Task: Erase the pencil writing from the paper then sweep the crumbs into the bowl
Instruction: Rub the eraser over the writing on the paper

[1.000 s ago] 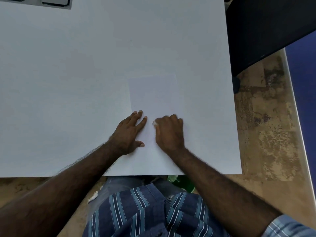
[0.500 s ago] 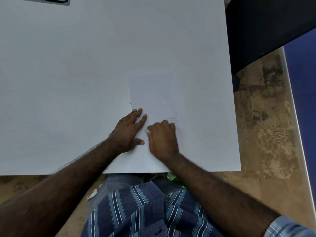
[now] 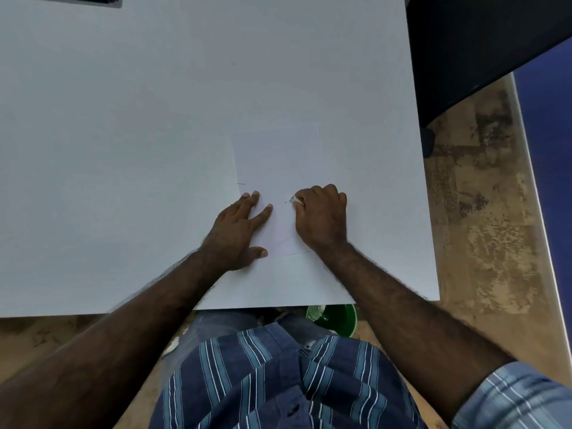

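Two hands on one thin white paper sheet (image 3: 278, 162), near the white bench's (image 3: 123, 119) front edge: left hand (image 3: 238, 233) flat, fingers straight, pinning it; right hand (image 3: 322, 218) curled around a small white eraser (image 3: 293, 199), apparently. Risk: hard rubbing creases unpinned paper. Green round bowl (image 3: 337, 318) below bench edge; crumbs may miss.

Right hand (image 3: 322, 218) with eraser (image 3: 294, 199) slid right.

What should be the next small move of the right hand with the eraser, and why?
Probably another short rub across the sheet. The right hand grips a white eraser on the paper, the left hand presses the sheet flat, and a small dark mark lies just beside the eraser. The green bowl sits below the table edge, so sweeping seems to come later.
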Tool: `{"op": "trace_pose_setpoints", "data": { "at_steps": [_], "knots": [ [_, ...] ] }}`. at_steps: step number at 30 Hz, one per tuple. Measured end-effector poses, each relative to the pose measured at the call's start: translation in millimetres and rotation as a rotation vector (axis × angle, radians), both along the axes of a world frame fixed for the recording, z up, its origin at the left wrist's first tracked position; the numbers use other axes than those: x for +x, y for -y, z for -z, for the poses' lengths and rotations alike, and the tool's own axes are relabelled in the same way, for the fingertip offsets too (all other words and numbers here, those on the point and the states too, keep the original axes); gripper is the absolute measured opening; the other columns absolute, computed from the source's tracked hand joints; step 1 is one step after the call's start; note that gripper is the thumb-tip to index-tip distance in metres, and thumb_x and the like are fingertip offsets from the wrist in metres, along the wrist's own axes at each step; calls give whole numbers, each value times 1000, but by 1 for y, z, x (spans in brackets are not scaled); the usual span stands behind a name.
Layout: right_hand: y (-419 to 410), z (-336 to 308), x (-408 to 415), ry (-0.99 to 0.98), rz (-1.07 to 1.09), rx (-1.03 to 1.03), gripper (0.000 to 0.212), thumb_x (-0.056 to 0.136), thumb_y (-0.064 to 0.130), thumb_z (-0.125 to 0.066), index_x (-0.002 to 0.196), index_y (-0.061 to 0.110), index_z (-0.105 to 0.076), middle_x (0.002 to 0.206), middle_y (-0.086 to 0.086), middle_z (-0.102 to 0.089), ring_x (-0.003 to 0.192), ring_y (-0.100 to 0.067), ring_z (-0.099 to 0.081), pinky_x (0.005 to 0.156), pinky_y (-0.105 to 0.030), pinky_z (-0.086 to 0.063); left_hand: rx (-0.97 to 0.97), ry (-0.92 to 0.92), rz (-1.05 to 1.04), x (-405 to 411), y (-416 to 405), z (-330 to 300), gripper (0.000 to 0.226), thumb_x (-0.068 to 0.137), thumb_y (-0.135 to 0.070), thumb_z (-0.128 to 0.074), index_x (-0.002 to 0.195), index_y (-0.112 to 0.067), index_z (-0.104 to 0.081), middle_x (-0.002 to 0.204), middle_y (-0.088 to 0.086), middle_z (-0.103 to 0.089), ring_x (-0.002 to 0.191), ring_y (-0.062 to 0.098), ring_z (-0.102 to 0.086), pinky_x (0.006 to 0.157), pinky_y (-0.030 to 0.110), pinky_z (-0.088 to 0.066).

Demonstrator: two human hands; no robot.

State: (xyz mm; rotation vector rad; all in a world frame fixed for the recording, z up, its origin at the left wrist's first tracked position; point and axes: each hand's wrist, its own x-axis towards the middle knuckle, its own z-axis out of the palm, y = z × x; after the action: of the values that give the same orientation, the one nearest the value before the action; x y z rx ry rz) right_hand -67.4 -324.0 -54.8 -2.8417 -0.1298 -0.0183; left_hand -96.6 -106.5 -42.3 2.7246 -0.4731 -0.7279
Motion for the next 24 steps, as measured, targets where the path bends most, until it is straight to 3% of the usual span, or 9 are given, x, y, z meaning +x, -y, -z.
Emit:
{"op": "trace_pose_setpoints", "data": {
  "at_steps": [5,8,12,19,24],
  "knots": [
    [-4,-6,-10,-37,0,23,10,96,25,-64,97,23,-74,92,6,-71,93,-25,-57,79,-41,-39,16,-7,-12,-1,5,1,108,86,-58,-72,163,-37,1,170,4,16,158,24,12,126,40,-4],
    [-15,-12,-41,-71,-128,71,17,99,29,-60,106,25,-75,100,6,-71,98,-24,-57,86,-43,-39,36,-3,15,-1,2,3,107,87,-62,-67,162,-37,5,169,4,20,157,25,14,126,41,-4],
    [-22,-13,-75,-74,-351,23,21,100,30,-59,109,22,-76,99,4,-72,96,-24,-57,84,-43,-39,83,-17,54,-1,2,4,106,90,-68,-58,161,-37,14,167,4,28,156,25,20,127,43,0],
    [14,-8,-38,5,-4,-9,13,95,26,-59,94,23,-72,88,3,-67,89,-28,-55,79,-43,-37,52,-11,49,0,2,0,107,88,-61,-66,162,-37,8,169,4,22,157,25,16,125,42,-2],
    [-20,-12,-86,-59,-356,6,20,99,30,-58,104,21,-75,94,1,-70,92,-25,-57,82,-43,-35,69,-13,57,0,-1,3,108,88,-68,-62,161,-38,11,168,4,24,156,25,18,126,43,-2]
  ]
}}
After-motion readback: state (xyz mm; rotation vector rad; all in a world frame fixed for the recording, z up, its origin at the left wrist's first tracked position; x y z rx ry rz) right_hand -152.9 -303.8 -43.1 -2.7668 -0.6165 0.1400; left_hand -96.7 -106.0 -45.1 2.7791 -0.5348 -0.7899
